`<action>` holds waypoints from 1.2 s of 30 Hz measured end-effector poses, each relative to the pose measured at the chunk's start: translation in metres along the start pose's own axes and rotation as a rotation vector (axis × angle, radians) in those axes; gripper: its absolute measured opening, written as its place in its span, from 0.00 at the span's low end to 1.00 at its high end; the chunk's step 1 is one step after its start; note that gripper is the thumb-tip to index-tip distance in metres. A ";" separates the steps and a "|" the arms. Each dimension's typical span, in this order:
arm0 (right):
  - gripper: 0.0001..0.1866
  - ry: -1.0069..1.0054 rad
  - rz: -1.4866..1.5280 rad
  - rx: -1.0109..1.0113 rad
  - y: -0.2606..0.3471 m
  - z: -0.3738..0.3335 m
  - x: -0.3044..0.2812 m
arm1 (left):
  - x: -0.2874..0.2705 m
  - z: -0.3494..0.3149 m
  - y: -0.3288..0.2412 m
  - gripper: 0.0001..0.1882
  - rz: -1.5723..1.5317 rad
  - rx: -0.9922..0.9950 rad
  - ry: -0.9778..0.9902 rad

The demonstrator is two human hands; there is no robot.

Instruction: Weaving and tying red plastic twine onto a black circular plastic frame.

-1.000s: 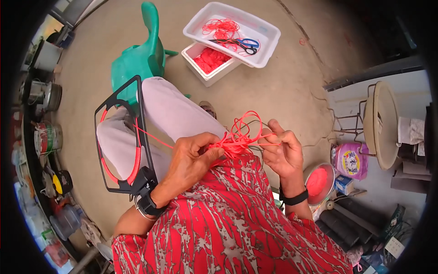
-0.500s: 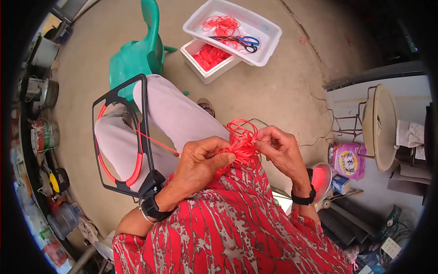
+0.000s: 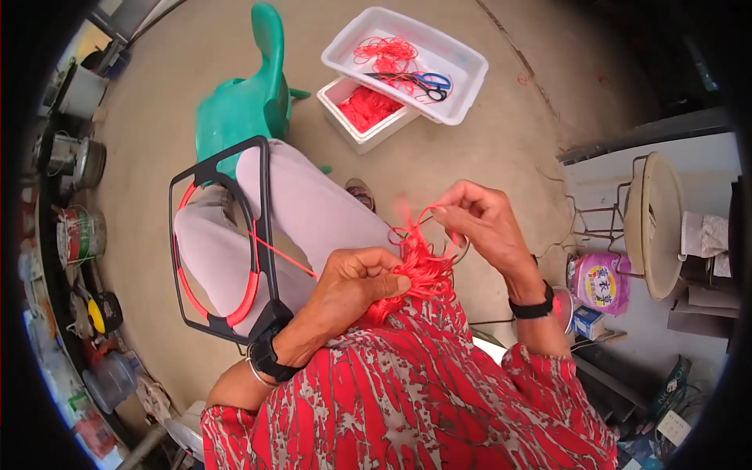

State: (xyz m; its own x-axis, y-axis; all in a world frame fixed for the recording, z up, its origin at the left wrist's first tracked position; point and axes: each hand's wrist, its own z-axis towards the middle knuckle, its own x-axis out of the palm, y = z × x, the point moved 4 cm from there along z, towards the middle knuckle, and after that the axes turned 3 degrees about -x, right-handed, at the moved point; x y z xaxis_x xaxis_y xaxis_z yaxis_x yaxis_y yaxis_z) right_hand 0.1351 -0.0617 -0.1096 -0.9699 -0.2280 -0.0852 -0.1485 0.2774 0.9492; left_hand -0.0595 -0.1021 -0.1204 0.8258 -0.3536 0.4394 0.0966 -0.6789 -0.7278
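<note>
Above my lap, my left hand [image 3: 354,286] is closed around the lower left side of a loose bundle of red cord [image 3: 429,272]. My right hand [image 3: 486,223], raised to the right of the bundle, pinches a loop of the same cord between thumb and fingertips. A black frame [image 3: 265,196] with an oval inner ring stands in front of my thighs, close to my left forearm. Red cord [image 3: 247,301] wraps parts of that ring. One taut strand runs from the ring to my left hand.
A green plastic chair [image 3: 235,113] stands ahead to the left. A white tray [image 3: 468,86] holding red cord and scissors [image 3: 432,83] rests on a white foam box [image 3: 366,142] with more cord. At right are a round board [image 3: 664,227] and a purple package [image 3: 601,283].
My right hand has moved up and away from the bundle, drawing out a loop of cord. My left hand has kept its hold. The whole view has shifted slightly.
</note>
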 end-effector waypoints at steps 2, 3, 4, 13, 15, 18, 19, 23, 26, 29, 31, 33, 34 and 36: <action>0.04 -0.047 0.053 -0.056 0.001 0.005 -0.013 | 0.003 0.001 -0.001 0.03 -0.009 -0.004 0.020; 0.05 -0.101 0.171 -0.111 0.012 0.003 -0.014 | 0.003 -0.003 0.000 0.03 -0.010 -0.014 0.025; 0.05 -0.155 0.290 -0.166 0.018 0.000 -0.015 | 0.001 -0.005 0.000 0.03 -0.007 -0.016 0.023; 0.06 -0.109 0.587 -0.091 -0.001 0.013 -0.001 | 0.003 -0.002 -0.002 0.05 -0.118 -0.002 -0.034; 0.05 -0.104 0.549 -0.068 0.003 0.008 -0.002 | 0.001 -0.004 -0.005 0.08 -0.064 0.020 -0.073; 0.04 -0.080 0.483 -0.052 0.008 0.005 -0.004 | 0.008 -0.002 -0.014 0.11 0.016 0.070 -0.040; 0.04 -0.061 0.455 -0.060 0.011 0.004 -0.004 | 0.010 -0.001 -0.011 0.11 0.014 0.071 -0.043; 0.05 -0.089 0.112 -0.095 0.027 0.004 -0.003 | 0.014 0.005 -0.009 0.14 0.108 0.094 -0.051; 0.06 -0.145 -0.289 -0.240 0.035 0.002 -0.002 | 0.012 0.003 -0.007 0.15 0.155 0.111 -0.122; 0.06 -0.166 -0.424 -0.347 0.038 -0.001 0.002 | 0.009 -0.001 -0.010 0.14 0.160 0.148 -0.118; 0.06 -0.256 -0.459 -0.394 0.032 -0.002 0.003 | 0.010 0.000 -0.007 0.12 0.177 0.151 -0.075; 0.06 -0.302 -0.458 -0.440 0.031 -0.001 0.006 | 0.008 0.005 0.002 0.09 0.221 0.173 -0.061; 0.05 -0.350 -0.456 -0.486 0.031 -0.002 0.008 | 0.007 0.004 0.002 0.09 0.222 0.170 -0.060; 0.05 -0.358 -0.371 -0.432 0.025 0.005 0.010 | 0.008 0.004 0.000 0.07 0.064 0.115 0.020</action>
State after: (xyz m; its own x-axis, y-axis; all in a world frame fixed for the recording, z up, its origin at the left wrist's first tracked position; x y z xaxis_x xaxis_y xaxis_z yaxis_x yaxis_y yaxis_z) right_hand 0.1210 -0.0528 -0.0883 -0.8845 0.1082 -0.4539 -0.4664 -0.1746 0.8672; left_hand -0.0508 -0.1024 -0.1196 0.8214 -0.4069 0.3997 0.1085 -0.5766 -0.8098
